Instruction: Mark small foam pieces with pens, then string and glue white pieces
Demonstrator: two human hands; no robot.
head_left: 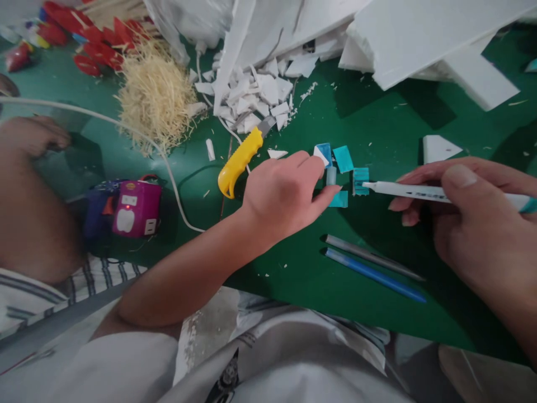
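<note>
My right hand (482,224) grips a white marker (413,191) with a teal end, near the right edge. The marker's tip touches or hovers just beside a teal foam piece (361,181) with streaky colouring. My left hand (285,193) is closed in a pinch, its thumb and forefinger at either side of a small pale blue piece (331,176). Around its fingertips lie a blue-and-white piece (324,154), a turquoise piece (343,159) and another teal piece (339,199), partly behind the thumb.
A yellow box cutter (241,159) lies left of my left hand, beside white foam scraps (260,95). Two pens, grey (373,256) and blue (375,274), lie in front. A magenta power block (138,208), wood shavings (157,98), foam boards (444,39) and another person's hand (36,136) are around.
</note>
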